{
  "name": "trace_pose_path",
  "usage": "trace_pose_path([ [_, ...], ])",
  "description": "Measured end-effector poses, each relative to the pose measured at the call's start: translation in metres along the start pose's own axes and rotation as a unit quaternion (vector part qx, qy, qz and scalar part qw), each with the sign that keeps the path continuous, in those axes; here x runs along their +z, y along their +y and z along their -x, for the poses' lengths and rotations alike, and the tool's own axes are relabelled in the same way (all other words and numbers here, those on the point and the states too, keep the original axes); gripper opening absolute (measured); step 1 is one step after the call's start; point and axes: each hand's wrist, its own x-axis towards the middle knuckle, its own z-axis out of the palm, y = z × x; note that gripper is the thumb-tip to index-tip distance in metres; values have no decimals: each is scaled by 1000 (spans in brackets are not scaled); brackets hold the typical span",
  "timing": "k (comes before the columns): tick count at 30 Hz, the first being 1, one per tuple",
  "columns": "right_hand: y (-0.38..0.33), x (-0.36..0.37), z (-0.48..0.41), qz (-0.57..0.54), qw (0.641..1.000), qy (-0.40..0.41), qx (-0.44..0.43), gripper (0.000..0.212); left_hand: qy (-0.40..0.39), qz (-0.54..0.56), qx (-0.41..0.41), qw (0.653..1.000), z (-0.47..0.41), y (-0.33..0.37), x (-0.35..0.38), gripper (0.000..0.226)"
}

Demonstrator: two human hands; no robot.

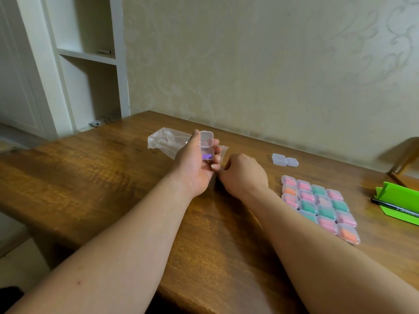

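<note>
Wooden table (113, 177): filled boxes (319, 207) parked aside at 3 o'clock. Right hand (243, 175) curls knuckles-up, its hold hidden. Left hand (197, 164) cradles the open clear box (206, 147) level, keeping 1 purple piece (206, 157) inside; plastic bag (165, 141) beyond, 11 o'clock.

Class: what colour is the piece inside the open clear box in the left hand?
The piece is purple; it shows best in the head view.

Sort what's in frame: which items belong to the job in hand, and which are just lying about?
In the job:
- left hand holding open clear case with purple piece
- right hand close beside it
- filled cases laid in a grid
- empty open case
- clear bag, probably

Lying about:
- green folded sheet
- black pen
</note>
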Motion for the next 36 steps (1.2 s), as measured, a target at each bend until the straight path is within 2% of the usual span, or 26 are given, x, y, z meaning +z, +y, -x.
trace_pose_path([
  [4, 12, -13, 5, -40, 999, -6, 13, 13, -14, -29, -12, 999, 4, -3, 4, 60],
  [13, 70, -48, 32, -179, 978, 102, -15, 12, -135, -113, -85, 981, 21, -26, 20, 56],
  [17, 79, -45, 33, -229, 968, 100, -15, 11, -137, -128, -102, 977, 15, -30, 20, 55],
  [22, 75, -47, 36, -233, 961, 139, -46, 3, -153, -172, -100, 968, 10, -35, 19, 64],
  [25, 70, -44, 40, -220, 962, 133, -90, 2, -183, -171, -110, 962, 13, -39, 20, 58],
  [28, 66, -39, 41, -163, 971, 125, -122, 3, -201, -160, -118, 959, 15, -41, 19, 57],
  [31, 66, -34, 40, -141, 975, 111, -130, 6, -209, -155, -113, 959, 12, -39, 19, 67],
  [36, 65, -32, 42, -135, 977, 97, -133, 9, -211, -154, -114, 958, 13, -39, 19, 66],
])
